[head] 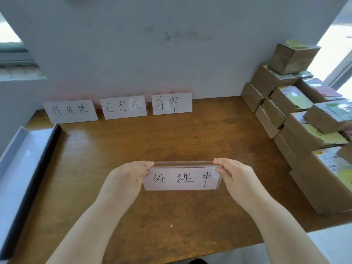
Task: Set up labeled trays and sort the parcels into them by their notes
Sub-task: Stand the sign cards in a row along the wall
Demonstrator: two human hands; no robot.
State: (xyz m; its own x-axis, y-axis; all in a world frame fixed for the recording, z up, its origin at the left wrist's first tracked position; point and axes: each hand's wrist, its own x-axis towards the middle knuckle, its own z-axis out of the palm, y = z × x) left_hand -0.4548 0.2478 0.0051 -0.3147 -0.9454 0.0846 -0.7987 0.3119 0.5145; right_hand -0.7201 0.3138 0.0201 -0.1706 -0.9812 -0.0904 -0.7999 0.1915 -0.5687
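Note:
I hold a clear acrylic label stand [182, 178] reading 处理中 over the middle of the wooden table [152, 141]. My left hand [127, 180] pinches its left end and my right hand [236, 176] pinches its right end. Three more label stands lean against the back wall: 待处理 [70, 110], 已完成 [123, 107] and 异常 [172, 103]. Grey trays [21, 164] lie stacked at the table's left edge. Brown cardboard parcels [304, 130] with coloured notes on top are piled along the right side.
A grey wall [152, 44] closes off the back of the table. Bright windows show at the far left and far right. The parcel pile reaches from the back right corner to near the front right edge.

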